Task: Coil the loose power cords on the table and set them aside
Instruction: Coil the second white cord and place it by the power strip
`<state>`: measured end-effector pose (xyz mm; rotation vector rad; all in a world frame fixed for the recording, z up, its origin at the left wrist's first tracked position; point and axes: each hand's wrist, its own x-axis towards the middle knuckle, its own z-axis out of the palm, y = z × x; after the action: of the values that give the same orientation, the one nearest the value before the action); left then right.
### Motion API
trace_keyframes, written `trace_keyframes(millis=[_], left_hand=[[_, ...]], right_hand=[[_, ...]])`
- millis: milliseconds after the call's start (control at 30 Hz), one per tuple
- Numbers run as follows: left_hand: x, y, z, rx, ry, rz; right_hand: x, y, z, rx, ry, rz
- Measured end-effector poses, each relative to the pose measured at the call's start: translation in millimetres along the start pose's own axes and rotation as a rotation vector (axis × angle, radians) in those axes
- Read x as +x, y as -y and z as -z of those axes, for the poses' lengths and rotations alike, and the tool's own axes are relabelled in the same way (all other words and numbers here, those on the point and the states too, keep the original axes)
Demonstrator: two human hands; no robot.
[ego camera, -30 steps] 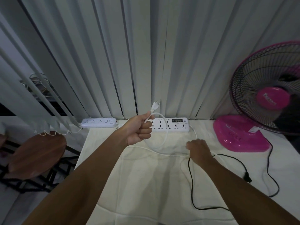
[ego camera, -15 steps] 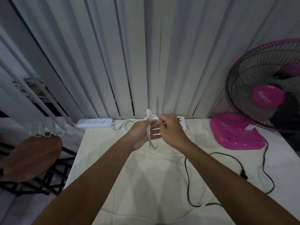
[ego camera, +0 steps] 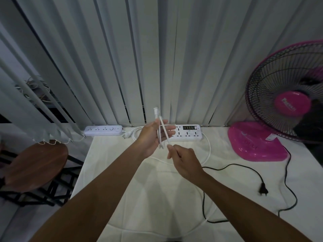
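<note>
A white power cord (ego camera: pixel 209 148) runs from a white power strip (ego camera: pixel 188 133) at the back of the table and loops across the cloth. My left hand (ego camera: pixel 153 137) is raised above the table, fingers spread, with a folded loop of this cord and its plug (ego camera: pixel 156 112) lying across the palm, plug pointing up. My right hand (ego camera: pixel 183 158), just below and to the right, pinches the same cord where it leaves the loop. A black cord (ego camera: pixel 232 165) with its plug (ego camera: pixel 263 190) lies loose on the right of the table.
A pink fan (ego camera: pixel 286 109) stands at the back right on the white tablecloth (ego camera: pixel 122 180). A second white power strip (ego camera: pixel 103 130) with a coiled cord (ego camera: pixel 135 132) lies at the back left. A round wooden stool (ego camera: pixel 33 165) stands left of the table. Vertical blinds hang behind.
My right hand has drawn down and away from my left hand, pulling the white cord into a longer loop. My left hand has opened its fingers and risen slightly.
</note>
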<state>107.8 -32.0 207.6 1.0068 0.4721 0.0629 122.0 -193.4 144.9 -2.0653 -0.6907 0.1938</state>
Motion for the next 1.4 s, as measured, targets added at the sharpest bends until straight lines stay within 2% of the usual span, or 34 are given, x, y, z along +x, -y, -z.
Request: trace_keyframes(millis=[67, 133, 267, 433, 533, 700, 800, 867, 1000, 1133, 1300, 1400], left_hand=[[-3.0, 1.8, -6.9, 0.064, 0.009, -0.003], [-3.0, 1.4, -11.6, 0.061, -0.012, -0.006], [-2.3, -7.1, -13.0, -0.019, -0.036, -0.001], [-8.5, -8.8, -10.4, 0.019, 0.035, 0.018], [-8.5, -6.9, -9.5, -0.006, 0.01, 0.034], [-9.7, -15.4, -1.5, -0.105, 0.037, 0.063], [-9.3, -29.1, 10.7, -0.257, 0.122, 0.07], [-9.0, -37.9, 18.4, -0.282, 0.172, 0.079], [-13.4, -46.0, 27.2, -0.212, 0.231, 0.124], [-16.9, -42.6, 28.9, -0.059, 0.234, 0.121], [-21.5, -31.6, 26.2, 0.182, 0.276, 0.123], [-23.7, -23.1, 20.6, 0.291, 0.244, 0.115]], right_hand=[[5.2, 3.6, -1.0, 0.076, 0.002, 0.011], [4.6, 0.1, -3.4, 0.111, 0.071, -0.004], [-10.3, -27.6, -6.3, 0.018, 0.234, -0.032], [-11.0, -26.1, -9.3, 0.068, 0.222, -0.049], [-8.1, -22.8, -14.5, 0.09, 0.264, -0.054], [-13.1, -59.9, -10.9, -0.074, 0.334, -0.073], [-20.2, -92.9, -2.8, -0.202, 0.43, -0.222], [-22.9, -104.9, 1.5, -0.178, 0.44, -0.334], [-13.9, -108.6, 7.8, -0.073, 0.334, -0.513], [2.4, -96.9, 19.7, 0.179, 0.108, -0.705], [38.4, -64.2, 36.5, 0.451, -0.233, -0.763], [60.3, -35.3, 45.8, 0.534, -0.322, -0.731]])
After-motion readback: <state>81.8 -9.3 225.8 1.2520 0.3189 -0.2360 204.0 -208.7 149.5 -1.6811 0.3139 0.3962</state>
